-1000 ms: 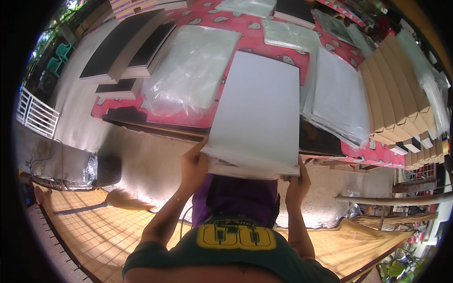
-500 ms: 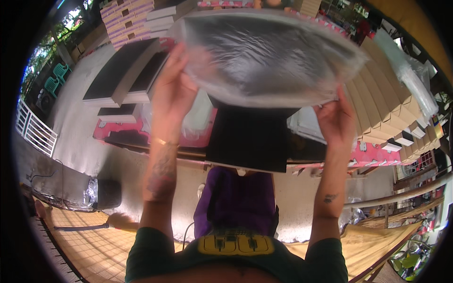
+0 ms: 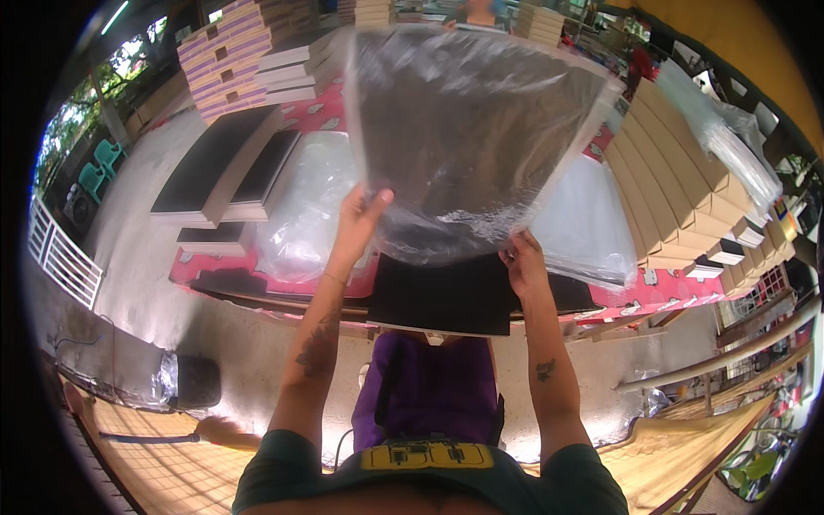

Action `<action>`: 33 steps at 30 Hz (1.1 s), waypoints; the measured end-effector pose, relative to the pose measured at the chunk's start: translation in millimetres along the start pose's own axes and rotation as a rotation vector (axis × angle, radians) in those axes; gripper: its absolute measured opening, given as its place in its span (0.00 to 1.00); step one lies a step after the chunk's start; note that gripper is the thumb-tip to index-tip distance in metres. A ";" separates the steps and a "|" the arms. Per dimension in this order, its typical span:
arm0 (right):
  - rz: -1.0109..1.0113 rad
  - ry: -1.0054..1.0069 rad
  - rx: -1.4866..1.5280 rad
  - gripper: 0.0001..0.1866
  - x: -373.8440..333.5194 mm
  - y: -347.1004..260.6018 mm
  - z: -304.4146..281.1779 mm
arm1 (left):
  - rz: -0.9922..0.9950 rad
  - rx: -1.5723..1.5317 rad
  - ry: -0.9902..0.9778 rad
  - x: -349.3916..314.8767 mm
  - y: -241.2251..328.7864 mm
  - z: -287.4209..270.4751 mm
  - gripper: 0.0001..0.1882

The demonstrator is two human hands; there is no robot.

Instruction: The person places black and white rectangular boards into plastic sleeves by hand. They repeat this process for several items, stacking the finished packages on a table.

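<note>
1. Our left forearm (image 3: 321,336), tattooed, extends forward.
2. Our left hand (image 3: 360,221) grips, its thumb (image 3: 383,198) uppermost.
3. Our right forearm (image 3: 544,365), also tattooed, extends forward.
4. Our right hand (image 3: 527,266) pinches with bent fingers (image 3: 513,247).

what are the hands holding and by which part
A dark flat panel in clear plastic: left hand on its left edge toward the near end, right hand at its near right corner.

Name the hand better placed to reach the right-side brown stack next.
Probably the right hand: it holds the bag nearer the stack; the left hand grips the farther side.
</note>
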State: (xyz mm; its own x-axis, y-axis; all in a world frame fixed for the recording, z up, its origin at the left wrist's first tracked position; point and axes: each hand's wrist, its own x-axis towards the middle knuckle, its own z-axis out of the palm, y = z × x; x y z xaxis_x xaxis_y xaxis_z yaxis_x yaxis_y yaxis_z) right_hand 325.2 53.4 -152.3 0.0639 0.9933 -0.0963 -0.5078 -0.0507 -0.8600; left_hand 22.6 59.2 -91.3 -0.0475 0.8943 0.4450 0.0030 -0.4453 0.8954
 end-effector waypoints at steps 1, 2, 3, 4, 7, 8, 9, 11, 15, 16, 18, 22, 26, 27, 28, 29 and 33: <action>-0.008 0.018 -0.102 0.07 -5.8 -3.0 2.7 | 0.045 -0.160 0.072 2.0 11.1 10.9 0.18; -0.075 0.027 -0.088 0.08 -11.0 -6.7 -0.8 | 0.046 -0.241 0.087 9.1 28.6 21.8 0.17; -0.147 0.028 -0.075 0.10 -18.3 -8.4 -6.1 | 0.051 -0.321 0.103 14.8 43.4 31.3 0.17; -0.218 0.030 -0.063 0.12 -18.4 -14.9 -11.0 | 0.054 -0.404 0.118 23.3 55.9 41.9 0.17; -0.301 0.111 0.410 0.15 -28.9 -38.8 5.8 | 0.048 -0.359 0.124 44.4 47.9 67.8 0.18; -0.324 0.137 0.589 0.16 -30.0 -50.8 13.5 | 0.023 -0.352 0.098 50.6 38.2 81.5 0.18; -0.474 0.161 0.547 0.16 -20.8 -58.9 10.7 | -0.027 -0.274 0.072 55.8 32.5 102.0 0.19; -0.604 0.228 0.561 0.17 6.0 -79.0 -12.6 | -0.010 -0.053 0.020 57.1 13.0 139.7 0.21; -0.722 0.597 0.560 0.18 38.6 -130.6 -131.7 | -0.549 -0.333 -0.465 12.5 6.2 235.4 0.20; -0.727 0.618 0.523 0.19 40.8 -124.4 -127.4 | -0.617 -0.373 -0.481 6.2 -12.8 237.1 0.18; -0.750 0.662 0.443 0.19 35.8 -112.3 -126.2 | -0.691 -0.491 -0.376 -5.0 -34.4 241.9 0.15; -0.639 0.893 0.213 0.23 19.6 -109.0 -148.1 | -0.881 -0.707 -0.203 -14.0 -54.9 269.7 0.11; -0.793 1.159 -0.730 0.30 3.2 -110.7 -113.6 | -0.917 -0.645 -0.216 -17.6 -68.3 265.4 0.12; -0.952 1.103 -1.122 0.31 6.8 -100.8 -102.5 | -0.909 -0.647 -0.216 -18.7 -70.6 263.6 0.12; -0.856 0.969 -1.334 0.30 12.6 -90.6 -89.1 | -0.898 -0.647 -0.207 -18.8 -72.9 259.2 0.13; -0.754 0.813 -1.545 0.30 17.9 -78.2 -77.5 | -0.884 -0.579 -0.224 -20.7 -72.5 255.1 0.13; -0.492 0.698 -1.929 0.28 30.7 -48.1 -113.7 | -0.756 -0.151 -0.457 -40.0 -29.0 230.0 0.11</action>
State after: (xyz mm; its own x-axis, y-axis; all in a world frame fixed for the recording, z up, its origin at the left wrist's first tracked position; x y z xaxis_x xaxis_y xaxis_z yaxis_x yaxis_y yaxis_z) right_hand 449.3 74.5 -170.9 0.3493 0.7842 0.5129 0.9344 -0.3322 -0.1285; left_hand 254.2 46.4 -130.8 0.4191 0.8668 -0.2700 -0.0003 0.2976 0.9547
